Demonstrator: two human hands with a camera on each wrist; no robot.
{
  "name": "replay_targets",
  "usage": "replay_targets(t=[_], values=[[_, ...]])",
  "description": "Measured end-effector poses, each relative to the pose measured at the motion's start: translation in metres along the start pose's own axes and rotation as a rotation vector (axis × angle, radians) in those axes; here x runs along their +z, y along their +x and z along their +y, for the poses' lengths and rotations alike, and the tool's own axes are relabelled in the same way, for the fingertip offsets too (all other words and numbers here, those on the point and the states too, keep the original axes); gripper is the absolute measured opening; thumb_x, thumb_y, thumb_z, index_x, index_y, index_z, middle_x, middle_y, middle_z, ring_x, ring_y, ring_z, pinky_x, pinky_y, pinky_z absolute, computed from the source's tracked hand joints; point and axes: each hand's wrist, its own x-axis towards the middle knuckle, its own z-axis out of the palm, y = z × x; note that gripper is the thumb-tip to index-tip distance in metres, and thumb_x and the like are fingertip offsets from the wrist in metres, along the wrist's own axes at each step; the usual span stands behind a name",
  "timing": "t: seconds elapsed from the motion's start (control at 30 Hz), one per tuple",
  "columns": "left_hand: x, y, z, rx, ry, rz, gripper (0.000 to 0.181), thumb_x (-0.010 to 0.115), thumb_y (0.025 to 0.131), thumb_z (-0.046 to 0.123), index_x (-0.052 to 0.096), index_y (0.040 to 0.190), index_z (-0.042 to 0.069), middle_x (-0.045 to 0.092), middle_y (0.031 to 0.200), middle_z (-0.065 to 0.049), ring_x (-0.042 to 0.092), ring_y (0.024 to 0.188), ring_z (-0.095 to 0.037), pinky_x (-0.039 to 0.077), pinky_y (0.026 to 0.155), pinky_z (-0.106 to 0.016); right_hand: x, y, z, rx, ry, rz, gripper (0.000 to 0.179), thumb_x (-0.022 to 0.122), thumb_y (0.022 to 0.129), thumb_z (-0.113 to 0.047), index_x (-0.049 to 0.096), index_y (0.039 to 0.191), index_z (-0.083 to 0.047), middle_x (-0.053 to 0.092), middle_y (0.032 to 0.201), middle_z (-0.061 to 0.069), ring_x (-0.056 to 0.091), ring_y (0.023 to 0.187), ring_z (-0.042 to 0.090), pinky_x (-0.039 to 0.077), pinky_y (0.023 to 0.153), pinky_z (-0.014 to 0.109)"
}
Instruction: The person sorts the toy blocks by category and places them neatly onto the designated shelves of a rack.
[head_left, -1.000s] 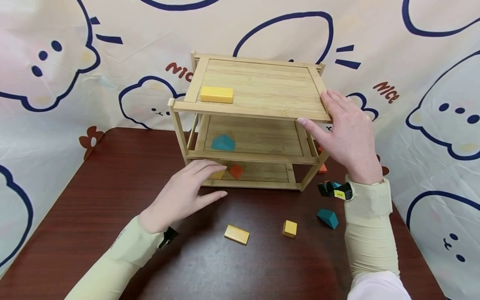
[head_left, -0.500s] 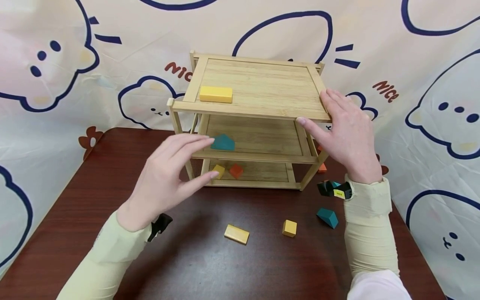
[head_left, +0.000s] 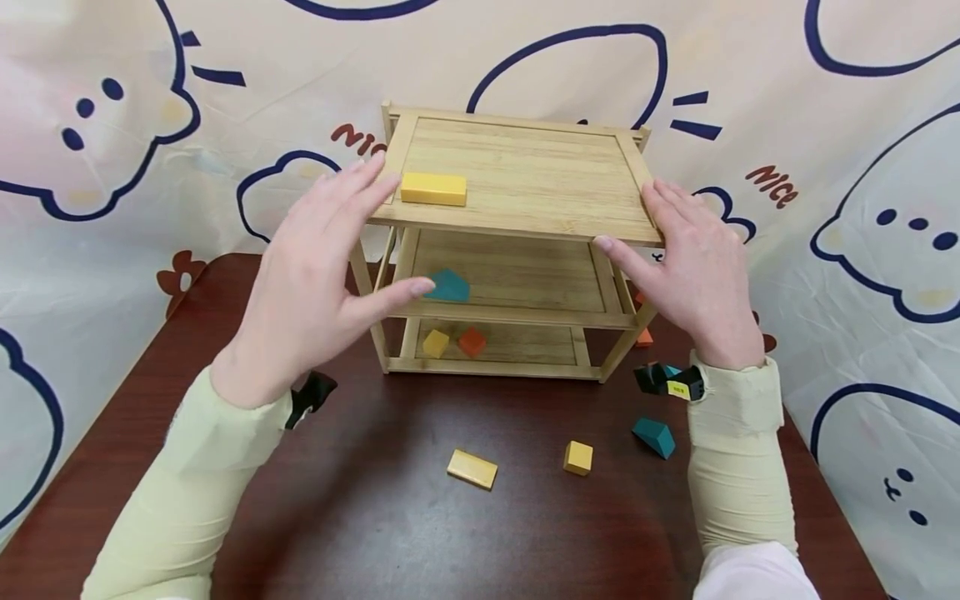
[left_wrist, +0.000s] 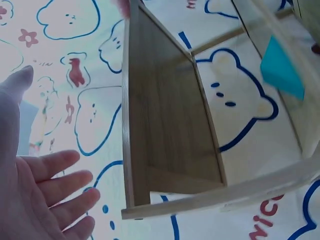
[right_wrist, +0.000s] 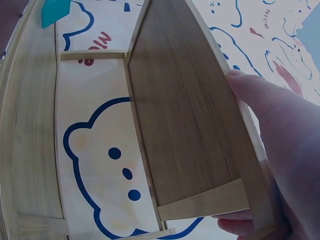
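A three-tier wooden shelf rack (head_left: 525, 179) stands at the back of the table. My right hand (head_left: 701, 267) grips the right front corner of its top board, thumb on the front edge and fingers over the side. My left hand (head_left: 300, 283) is beside the left front corner, fingers extended and thumb spread; the left wrist view shows a gap between it and the board. A yellow rectangular block (head_left: 433, 190) lies on the top board near its fingertips. On the middle tier is a teal block (head_left: 450, 286), partly behind the left thumb.
On the bottom tier sit a yellow block (head_left: 436, 343) and an orange block (head_left: 472, 342). The dark table (head_left: 360, 517) bears a flat yellow block (head_left: 472, 469), a yellow cube (head_left: 578, 457) and a teal wedge (head_left: 655, 437). An orange block (head_left: 645, 337) shows right of the rack.
My left hand has risen from in front of the bottom tier to the left end of the top board, its thumb spreading wider. The right hand keeps its hold on the corner.
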Motion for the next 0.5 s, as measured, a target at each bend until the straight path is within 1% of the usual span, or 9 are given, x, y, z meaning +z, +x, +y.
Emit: replay_targets(t=[0.1, 0.17, 0.2, 0.23, 0.3, 0.37, 0.5], values=[[0.001, 0.009, -0.013, -0.079, 0.04, -0.09, 0.085, 0.065, 0.081, 0.055, 0.039, 0.141, 0.0, 0.032, 0.147, -0.014, 0.025, 0.136, -0.022, 0.017, 0.109, -0.038, 0.0, 0.0, 0.0, -0.002, 0.002, 0.002, 0.081, 0.053, 0.082, -0.066, 0.038, 0.144, -0.016, 0.036, 0.145, 0.005, 0.033, 0.132, 0.027, 0.031, 0.095, 0.058], [0.003, 0.016, -0.023, -0.129, 0.084, -0.166, 0.09, 0.069, 0.078, 0.053, 0.034, 0.144, 0.004, 0.027, 0.15, -0.011, 0.019, 0.138, -0.02, 0.014, 0.11, -0.036, 0.001, 0.0, 0.0, -0.005, 0.002, 0.006, 0.081, 0.053, 0.082, -0.066, 0.038, 0.144, -0.016, 0.037, 0.145, 0.005, 0.033, 0.132, 0.027, 0.031, 0.096, 0.057], [0.004, 0.019, -0.028, -0.145, 0.109, -0.199, 0.092, 0.069, 0.077, 0.054, 0.032, 0.146, 0.006, 0.025, 0.15, -0.009, 0.018, 0.138, -0.019, 0.012, 0.11, -0.035, 0.001, 0.0, 0.001, -0.007, 0.003, 0.009, 0.081, 0.053, 0.082, -0.066, 0.038, 0.144, -0.016, 0.037, 0.145, 0.005, 0.033, 0.132, 0.027, 0.031, 0.097, 0.057], [0.005, 0.023, -0.033, -0.161, 0.133, -0.235, 0.093, 0.068, 0.078, 0.056, 0.03, 0.147, 0.007, 0.023, 0.151, -0.008, 0.016, 0.139, -0.018, 0.01, 0.11, -0.034, 0.0, 0.0, 0.001, -0.009, 0.004, 0.012, 0.081, 0.053, 0.082, -0.065, 0.038, 0.144, -0.016, 0.037, 0.145, 0.005, 0.033, 0.132, 0.027, 0.031, 0.097, 0.057], [0.007, 0.03, -0.04, -0.182, 0.168, -0.288, 0.095, 0.064, 0.078, 0.061, 0.028, 0.147, 0.009, 0.021, 0.152, -0.007, 0.014, 0.139, -0.018, 0.008, 0.111, -0.034, 0.0, 0.001, 0.001, -0.011, 0.005, 0.015, 0.081, 0.054, 0.082, -0.065, 0.039, 0.144, -0.016, 0.037, 0.145, 0.005, 0.034, 0.132, 0.028, 0.031, 0.096, 0.057], [0.009, 0.037, -0.046, -0.193, 0.2, -0.334, 0.096, 0.061, 0.078, 0.065, 0.027, 0.148, 0.008, 0.02, 0.152, -0.007, 0.012, 0.139, -0.018, 0.005, 0.111, -0.036, 0.0, 0.001, 0.001, -0.012, 0.006, 0.017, 0.081, 0.054, 0.082, -0.065, 0.039, 0.144, -0.016, 0.037, 0.145, 0.005, 0.034, 0.131, 0.028, 0.032, 0.095, 0.058], [0.014, 0.047, -0.055, -0.231, 0.264, -0.454, 0.101, 0.052, 0.077, 0.073, 0.021, 0.15, 0.01, 0.013, 0.154, -0.006, 0.006, 0.14, -0.021, 0.001, 0.11, -0.039, 0.0, 0.0, 0.001, -0.004, 0.006, 0.009, 0.081, 0.053, 0.082, -0.065, 0.039, 0.144, -0.016, 0.037, 0.145, 0.005, 0.034, 0.132, 0.028, 0.032, 0.095, 0.058]])
